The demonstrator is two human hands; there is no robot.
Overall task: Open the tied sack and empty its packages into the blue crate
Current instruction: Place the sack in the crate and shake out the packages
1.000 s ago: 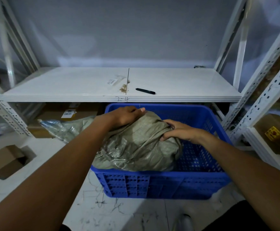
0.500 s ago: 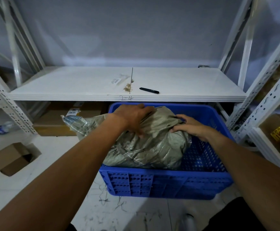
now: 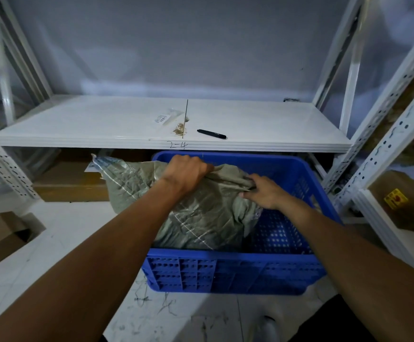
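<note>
A grey-green woven sack (image 3: 201, 213) lies inside the blue crate (image 3: 235, 270) on the floor, and one end of it sticks out over the crate's left rim. My left hand (image 3: 185, 172) is clenched on a bunch of sack cloth near the crate's back edge. My right hand (image 3: 265, 192) grips a fold of the same sack further right. The cloth is pulled up between the two hands. No packages show; the sack hides what it holds.
A white metal shelf (image 3: 127, 124) runs just behind and above the crate, with a black marker (image 3: 211, 134) and a small label on it. Perforated rack posts (image 3: 383, 134) stand at right. Cardboard boxes (image 3: 2, 236) sit on the floor at left and under the shelf.
Both hands went from lying flat on the sack to gripping its cloth. The sack's top is lifted and its outer end has risen over the left rim.
</note>
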